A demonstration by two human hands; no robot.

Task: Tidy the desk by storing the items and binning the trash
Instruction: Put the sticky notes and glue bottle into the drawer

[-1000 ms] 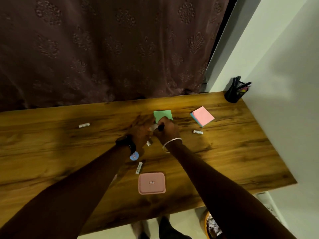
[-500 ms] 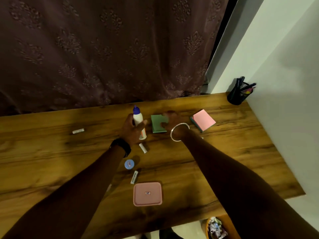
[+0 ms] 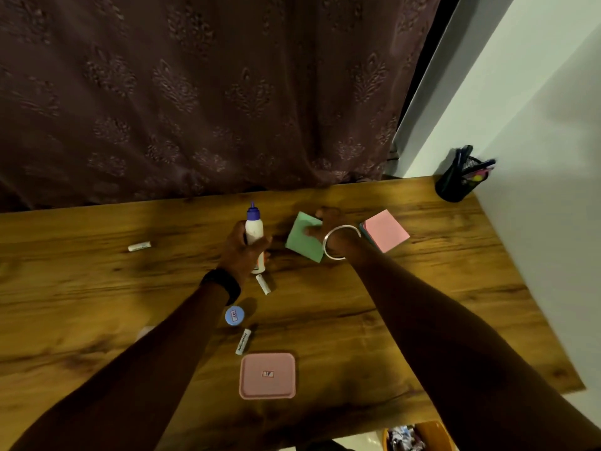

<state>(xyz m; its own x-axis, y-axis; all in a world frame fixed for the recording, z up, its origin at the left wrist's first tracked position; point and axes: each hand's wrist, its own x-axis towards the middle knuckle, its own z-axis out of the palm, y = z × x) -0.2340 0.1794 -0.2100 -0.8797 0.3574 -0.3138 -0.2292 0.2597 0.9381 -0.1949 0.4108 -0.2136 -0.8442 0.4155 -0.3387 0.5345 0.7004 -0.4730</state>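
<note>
Left hand (image 3: 242,252) still grips a white, blue-capped glue bottle (image 3: 253,230); right hand (image 3: 329,224) now holds a green square sticky-note pad (image 3: 301,244) tilted.

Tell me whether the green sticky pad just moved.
Yes. The right hand turned the green sticky pad clockwise, off square with the back edge of the desk, still left of the pink pad.

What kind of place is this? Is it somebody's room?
Most likely a study desk in a home. There is a wooden desk, a pen holder with pens in the corner, pink sticky notes and a curtain behind. The left hand holds a glue bottle, the right hand a green note pad.
</note>
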